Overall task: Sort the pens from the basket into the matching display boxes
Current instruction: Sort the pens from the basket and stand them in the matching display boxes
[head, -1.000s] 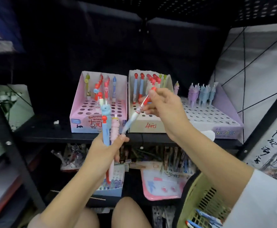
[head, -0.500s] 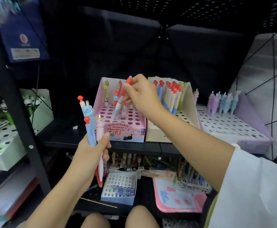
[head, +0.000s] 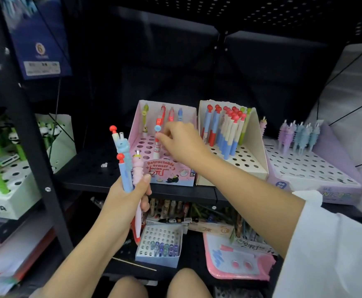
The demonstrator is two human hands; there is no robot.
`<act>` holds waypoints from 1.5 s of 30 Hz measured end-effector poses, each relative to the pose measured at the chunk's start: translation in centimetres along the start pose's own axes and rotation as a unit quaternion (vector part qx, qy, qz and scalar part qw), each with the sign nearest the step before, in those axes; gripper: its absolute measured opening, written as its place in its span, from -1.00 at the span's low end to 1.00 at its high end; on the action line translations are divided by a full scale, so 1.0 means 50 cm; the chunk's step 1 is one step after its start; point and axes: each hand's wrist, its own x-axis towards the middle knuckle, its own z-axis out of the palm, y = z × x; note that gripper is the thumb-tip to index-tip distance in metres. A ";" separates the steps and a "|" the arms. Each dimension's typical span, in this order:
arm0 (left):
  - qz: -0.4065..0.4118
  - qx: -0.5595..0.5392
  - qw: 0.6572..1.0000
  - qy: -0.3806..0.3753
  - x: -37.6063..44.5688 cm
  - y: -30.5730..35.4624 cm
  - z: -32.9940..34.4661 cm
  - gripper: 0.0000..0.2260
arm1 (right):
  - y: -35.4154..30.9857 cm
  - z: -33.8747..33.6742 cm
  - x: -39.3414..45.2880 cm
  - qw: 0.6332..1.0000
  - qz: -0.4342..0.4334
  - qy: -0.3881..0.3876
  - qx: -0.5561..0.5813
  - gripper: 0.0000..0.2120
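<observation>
My left hand (head: 125, 201) grips a bundle of pens (head: 125, 162) upright in front of the shelf: blue and white ones with red caps, a blue animal-topped one and a pink ribbed one. My right hand (head: 183, 141) reaches over the pink display box (head: 171, 173) and pinches a white pen with a red top (head: 158, 138), which stands upright in a hole of that box. Beside it to the right are a cream display box (head: 255, 164) with several red-capped pens and a purple display box (head: 317, 177) with ribbed pastel pens. The basket is out of view.
A black shelf post (head: 31, 136) stands left of my left hand, with a white box of green panda pens (head: 1, 168) beyond it. Under the shelf sit a small white box of pens (head: 158, 246), a pink tray (head: 238, 259) and loose stationery.
The view has swung left. My right hand carried the red-topped pen from the cream box side over to the pink box and stood it in a hole. My left hand keeps its bundle.
</observation>
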 end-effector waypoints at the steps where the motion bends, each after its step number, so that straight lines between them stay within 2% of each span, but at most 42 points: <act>1: 0.000 -0.001 1.000 -0.003 -0.001 0.001 0.001 -0.89 | 0.002 0.004 -0.004 1.000 -0.003 -0.026 -0.004 -0.76; 4: 0.000 0.002 1.000 -0.002 -0.005 0.005 0.008 -0.86 | 0.011 0.012 -0.020 0.996 -0.025 -0.086 -0.026 -0.77; 7: -0.002 0.005 1.000 0.002 -0.006 0.009 0.017 -0.87 | 0.014 -0.001 -0.030 0.999 -0.025 -0.033 0.008 -0.78; 9: -0.005 0.009 1.000 0.003 -0.007 0.011 0.026 -0.85 | 0.008 -0.016 -0.039 0.998 -0.017 0.006 0.066 -0.76; 10: -0.006 0.011 1.000 0.001 -0.006 0.012 0.031 -0.85 | 0.006 -0.024 -0.045 0.995 -0.011 0.001 0.102 -0.74; 12: -0.007 0.010 1.000 -0.007 -0.005 0.015 0.043 -0.86 | 0.004 -0.037 -0.063 0.985 -0.003 -0.056 0.161 -0.74; 15: -0.009 -0.001 1.000 -0.015 -0.001 0.017 0.063 -0.89 | 0.015 -0.044 -0.087 0.956 0.034 -0.142 0.254 -0.86; 19: -0.005 0.017 0.999 -0.041 -0.002 0.015 0.093 -0.87 | 0.038 -0.052 -0.106 0.928 0.088 -0.161 0.325 -0.87; 22: -0.009 0.008 0.998 -0.060 -0.010 0.018 0.115 -0.81 | 0.056 -0.063 -0.116 0.926 0.099 -0.131 0.339 -0.82; 24: -0.009 0.021 0.997 -0.069 -0.016 0.020 0.129 -0.75 | 0.073 -0.081 -0.118 0.925 0.108 -0.071 0.359 -0.79; 27: -0.003 0.031 0.997 -0.071 -0.016 0.016 0.160 -0.77 | 0.107 -0.115 -0.121 0.909 0.122 0.023 0.398 -0.87; 29: -0.004 0.019 0.997 -0.077 -0.011 0.012 0.190 -0.80 | 0.129 -0.128 -0.132 0.903 0.127 0.036 0.409 -0.87; 31: -0.013 0.008 0.996 -0.088 -0.006 0.007 0.226 -0.82 | 0.155 -0.140 -0.147 0.906 0.131 0.034 0.401 -0.83; 33: -0.026 0.008 0.995 -0.101 -0.001 0.001 0.261 -0.84 | 0.186 -0.165 -0.156 0.912 0.123 0.061 0.387 -0.88; 35: -0.042 -0.002 0.993 -0.114 0.006 -0.004 0.292 -0.85 | 0.225 -0.208 -0.153 0.904 0.117 0.133 0.390 -0.93; 37: -0.054 -0.008 0.990 -0.131 0.015 -0.003 0.318 -0.85 | 0.270 -0.260 -0.142 0.894 0.123 0.239 0.358 -0.88; 40: -0.052 -0.020 0.988 -0.141 0.029 0.003 0.349 -0.92 | 0.342 -0.317 -0.119 0.911 0.116 0.354 0.176 -0.91; 42: -0.043 -0.031 0.989 -0.137 0.039 0.007 0.363 -0.91 | 0.383 -0.329 -0.099 0.926 0.129 0.348 0.067 -0.87; 45: -0.026 -0.037 0.991 -0.129 0.045 0.007 0.373 -0.89 | 0.428 -0.314 -0.070 0.943 0.153 0.296 -0.014 -0.79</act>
